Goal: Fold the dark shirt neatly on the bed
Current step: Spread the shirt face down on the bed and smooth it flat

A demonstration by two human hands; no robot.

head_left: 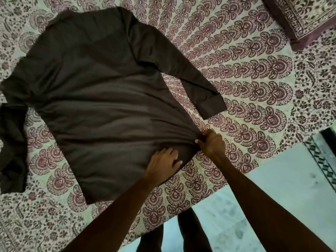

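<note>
The dark shirt lies spread flat on the patterned bed, back up, collar end far and hem near me. One long sleeve reaches out to the right, its cuff at mid-right. The other sleeve hangs down along the left edge. My right hand pinches the shirt's near right hem corner, and creases run from there across the fabric. Just left of it, my left hand rests on the hem with fingers spread over the cloth.
A pillow in matching print lies at the top right corner. The bed's near edge runs diagonally below my arms, with pale floor beyond it. My legs stand by the edge at the bottom.
</note>
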